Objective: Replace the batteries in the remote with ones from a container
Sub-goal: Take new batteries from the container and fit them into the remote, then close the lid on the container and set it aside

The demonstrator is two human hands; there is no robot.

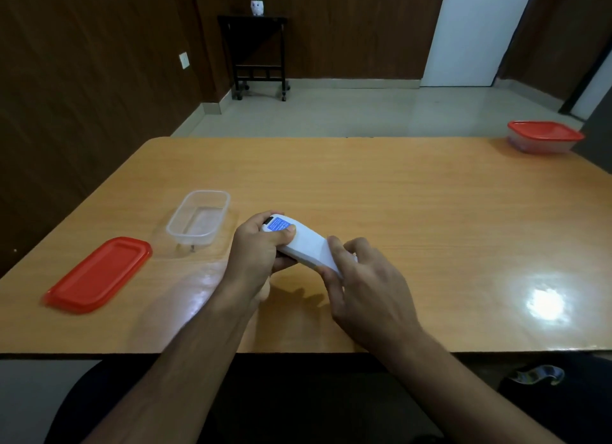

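Remote (pixel 306 246) held back-up above the table's near edge, long axis far-left to near-right: left hand (pixel 256 248) grips the far end, right hand (pixel 361 271) pinches the near end.

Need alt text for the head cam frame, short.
Both hands, left hand and right hand, grip a white remote, back side up, above a wooden table. An open clear container and its red lid lie left; a lidded container sits far right.
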